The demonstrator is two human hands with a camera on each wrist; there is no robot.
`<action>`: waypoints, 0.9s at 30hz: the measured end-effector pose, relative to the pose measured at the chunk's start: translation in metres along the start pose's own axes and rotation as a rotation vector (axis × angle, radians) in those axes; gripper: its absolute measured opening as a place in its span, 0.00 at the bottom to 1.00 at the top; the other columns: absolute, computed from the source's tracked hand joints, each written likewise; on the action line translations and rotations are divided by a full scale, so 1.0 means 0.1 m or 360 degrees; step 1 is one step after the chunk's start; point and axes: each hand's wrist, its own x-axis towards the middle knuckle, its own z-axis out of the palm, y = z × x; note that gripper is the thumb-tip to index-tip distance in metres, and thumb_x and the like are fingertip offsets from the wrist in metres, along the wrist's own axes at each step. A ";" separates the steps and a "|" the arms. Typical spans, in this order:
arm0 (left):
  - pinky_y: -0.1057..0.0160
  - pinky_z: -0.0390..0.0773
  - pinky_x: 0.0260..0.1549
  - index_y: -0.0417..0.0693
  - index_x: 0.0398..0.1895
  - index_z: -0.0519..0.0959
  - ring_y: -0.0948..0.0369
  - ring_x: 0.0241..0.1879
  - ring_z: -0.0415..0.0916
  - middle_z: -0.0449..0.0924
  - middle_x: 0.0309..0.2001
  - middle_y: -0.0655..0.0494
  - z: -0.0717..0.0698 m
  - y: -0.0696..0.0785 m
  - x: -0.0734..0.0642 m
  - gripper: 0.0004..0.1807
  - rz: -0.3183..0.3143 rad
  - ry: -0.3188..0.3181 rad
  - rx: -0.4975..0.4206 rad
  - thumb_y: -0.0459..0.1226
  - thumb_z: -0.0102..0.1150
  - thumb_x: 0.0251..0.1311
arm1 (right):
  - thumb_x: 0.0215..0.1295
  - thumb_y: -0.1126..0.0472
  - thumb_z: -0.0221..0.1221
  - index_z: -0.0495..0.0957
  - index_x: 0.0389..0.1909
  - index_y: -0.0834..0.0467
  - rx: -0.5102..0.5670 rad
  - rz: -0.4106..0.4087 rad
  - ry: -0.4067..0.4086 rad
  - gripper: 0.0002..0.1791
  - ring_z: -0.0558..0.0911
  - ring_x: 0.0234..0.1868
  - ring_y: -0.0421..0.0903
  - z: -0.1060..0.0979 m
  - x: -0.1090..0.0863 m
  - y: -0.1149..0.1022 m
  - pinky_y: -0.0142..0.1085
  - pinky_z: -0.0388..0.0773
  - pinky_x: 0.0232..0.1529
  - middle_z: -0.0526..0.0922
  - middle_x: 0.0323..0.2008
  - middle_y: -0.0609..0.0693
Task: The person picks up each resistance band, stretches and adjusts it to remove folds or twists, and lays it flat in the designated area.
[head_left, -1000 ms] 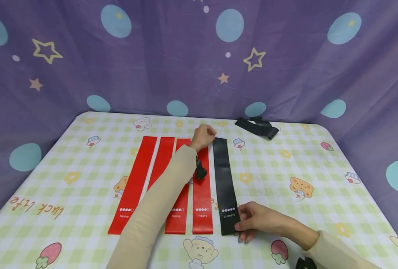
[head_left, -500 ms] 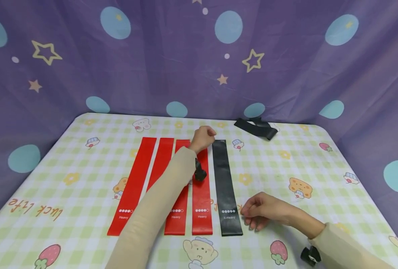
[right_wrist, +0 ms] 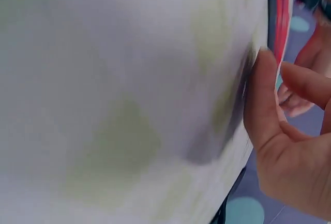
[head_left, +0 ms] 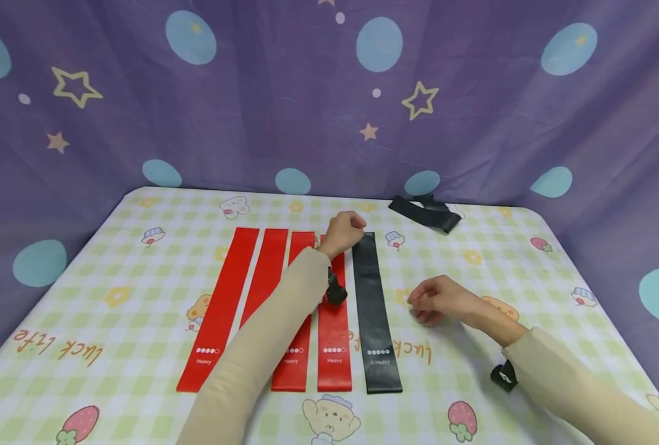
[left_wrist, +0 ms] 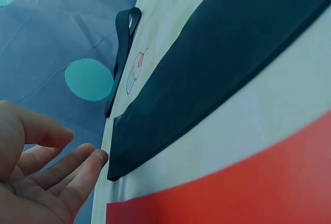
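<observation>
A black X-Heavy resistance band [head_left: 371, 296] lies flat at the right end of a row. Several red Heavy resistance bands [head_left: 335, 346] lie to its left, partly covered by the left forearm. My left hand [head_left: 344, 232] is at the far end of the black band; in the left wrist view its fingertips [left_wrist: 101, 155] are beside that end, gripping nothing. Right of the black band, my right hand [head_left: 441, 300] hovers over the cloth, fingers loosely bent and nothing between them. Another black band [head_left: 426, 213] lies loosely looped at the back of the table.
A checked, patterned cloth [head_left: 112, 334] covers the table. Behind it hangs a purple curtain [head_left: 296, 117] with stars and dots. Each wrist wears a black device, such as the left wrist device [head_left: 336, 292].
My right hand has let go of the black band's near end and moved away to the right and farther up the table. The left hand has shifted slightly right.
</observation>
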 end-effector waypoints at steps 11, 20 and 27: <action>0.59 0.78 0.46 0.36 0.47 0.78 0.52 0.47 0.77 0.81 0.46 0.45 0.18 0.08 -0.01 0.13 0.0012 -0.0071 -0.0064 0.31 0.53 0.61 | 0.60 0.70 0.56 0.75 0.43 0.73 -0.0307 -0.0072 0.0364 0.12 0.78 0.25 0.40 -0.48 0.44 -0.09 0.33 0.80 0.27 0.80 0.26 0.50; 0.62 0.77 0.45 0.37 0.47 0.78 0.52 0.46 0.77 0.81 0.45 0.45 0.31 0.16 -0.07 0.13 0.0047 -0.0142 -0.0064 0.32 0.52 0.61 | 0.51 0.70 0.52 0.76 0.44 0.71 -0.1078 -0.0185 0.0837 0.17 0.75 0.43 0.63 -0.75 0.64 -0.13 0.53 0.73 0.46 0.75 0.41 0.68; 0.65 0.77 0.46 0.36 0.47 0.77 0.52 0.47 0.77 0.81 0.46 0.44 0.39 0.20 -0.12 0.13 0.0097 -0.0198 -0.0076 0.31 0.52 0.61 | 0.49 0.73 0.52 0.74 0.46 0.72 -0.1152 -0.0258 0.0986 0.20 0.68 0.50 0.68 -0.85 0.81 -0.10 0.57 0.67 0.53 0.69 0.47 0.71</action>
